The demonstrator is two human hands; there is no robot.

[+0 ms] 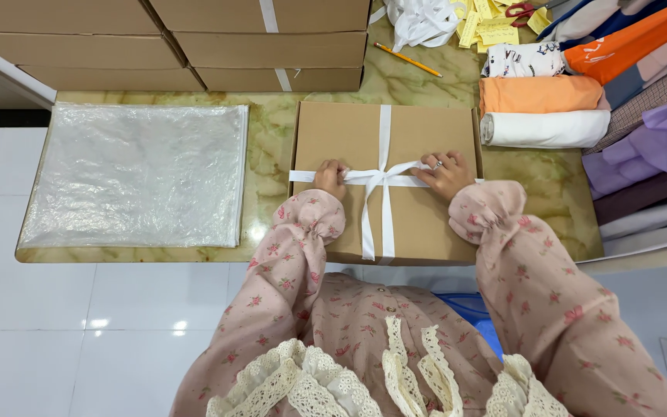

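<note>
A flat brown cardboard box lies on the green marble table in front of me. A white ribbon crosses it lengthwise and sideways, meeting in a knot near the box's middle. My left hand grips the ribbon on the left of the knot. My right hand, with a ring on one finger, pinches the ribbon end on the right of the knot. Both hands rest on the box lid. Pink floral sleeves cover my arms.
A stack of clear plastic bags lies at the table's left. Cardboard boxes are stacked at the back. Rolled fabrics and folded cloth fill the right side. A pencil, loose white ribbon, yellow notes and red scissors lie behind.
</note>
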